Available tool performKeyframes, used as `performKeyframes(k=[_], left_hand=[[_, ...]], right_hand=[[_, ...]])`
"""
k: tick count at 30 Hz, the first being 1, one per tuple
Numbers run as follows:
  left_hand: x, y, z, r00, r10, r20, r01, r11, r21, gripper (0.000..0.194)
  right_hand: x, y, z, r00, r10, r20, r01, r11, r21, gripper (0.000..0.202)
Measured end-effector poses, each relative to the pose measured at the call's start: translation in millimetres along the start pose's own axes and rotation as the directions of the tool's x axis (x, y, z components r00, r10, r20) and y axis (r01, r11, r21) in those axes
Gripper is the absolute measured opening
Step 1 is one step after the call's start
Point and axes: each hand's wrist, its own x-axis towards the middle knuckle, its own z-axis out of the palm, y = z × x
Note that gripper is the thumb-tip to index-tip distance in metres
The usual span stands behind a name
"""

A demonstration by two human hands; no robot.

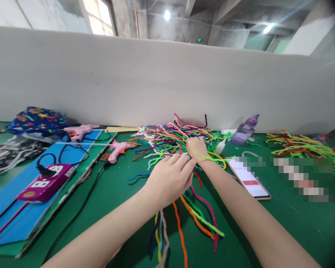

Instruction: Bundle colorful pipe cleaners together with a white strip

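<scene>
My left hand (170,176) is closed, its fingers wrapped around a bunch of coloured pipe cleaners. Orange, pink, green, yellow and blue ends of these pipe cleaners (179,232) fan out below the hand, over the green table. Just beyond it, my right hand (195,147) is curled in at the near side of a tangled pile of pipe cleaners (167,136). Its fingertips are hidden, so what they grip cannot be made out. One yellow-green strand crosses the right wrist.
Left are two pink glue guns (119,150) (79,132), a purple power strip (46,184) on a blue board (9,201), and patterned cloth (35,121). Right are a white-tipped bottle (220,147), purple water bottle (244,130), phone (248,178) and more pipe cleaners (304,147). A white partition (156,82) stands behind.
</scene>
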Motion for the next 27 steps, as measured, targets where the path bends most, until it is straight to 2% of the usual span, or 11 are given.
performKeyframes(k=[3,7,10,12,14,15,17,20,21,24,27], left_hand=[[14,-7,21.2,0.997,0.050,0.053,-0.052,0.998,0.035,0.035],[31,-14,53.9,0.989,0.068,0.135,-0.081,0.992,0.098,0.022],[39,-23,63.7,0.977,0.064,0.203,-0.084,0.992,0.092,0.017],[40,-34,61.3,0.974,-0.032,0.224,0.028,0.999,0.022,0.020],[37,-49,55.3,0.951,-0.137,0.279,0.186,0.969,-0.160,0.025],[34,-58,52.3,0.929,-0.188,0.319,0.281,0.919,-0.278,0.028],[27,-77,48.1,0.862,-0.374,0.341,0.491,0.782,-0.384,0.035],[14,-105,49.4,0.685,-0.656,0.317,0.725,0.576,-0.378,0.042],[10,-113,51.7,0.656,-0.689,0.309,0.751,0.555,-0.356,0.045],[0,-131,60.6,0.599,-0.745,0.296,0.799,0.527,-0.291,0.048],[-5,-138,68.7,0.571,-0.773,0.275,0.821,0.530,-0.215,0.044]], right_hand=[[-1,-3,1,1.000,0.015,0.016,-0.016,1.000,0.015,0.028],[-1,-5,0,0.999,0.027,0.033,-0.028,0.999,0.035,0.028],[-1,-3,1,0.999,0.034,0.035,-0.035,0.998,0.054,0.025],[-2,-1,2,0.999,0.038,0.019,-0.039,0.996,0.075,0.023],[-4,2,1,0.998,0.058,-0.016,-0.057,0.994,0.098,0.023],[-5,4,0,0.997,0.073,-0.036,-0.069,0.992,0.105,0.023],[-7,8,-3,0.990,0.107,-0.093,-0.093,0.985,0.145,0.024],[-11,18,-6,0.961,0.213,-0.178,-0.137,0.921,0.364,0.023],[-12,21,-7,0.945,0.268,-0.189,-0.153,0.870,0.469,0.022],[-12,31,-7,0.892,0.413,-0.184,-0.159,0.666,0.729,0.022],[-10,39,-6,0.828,0.517,-0.217,-0.103,0.520,0.848,0.025]])
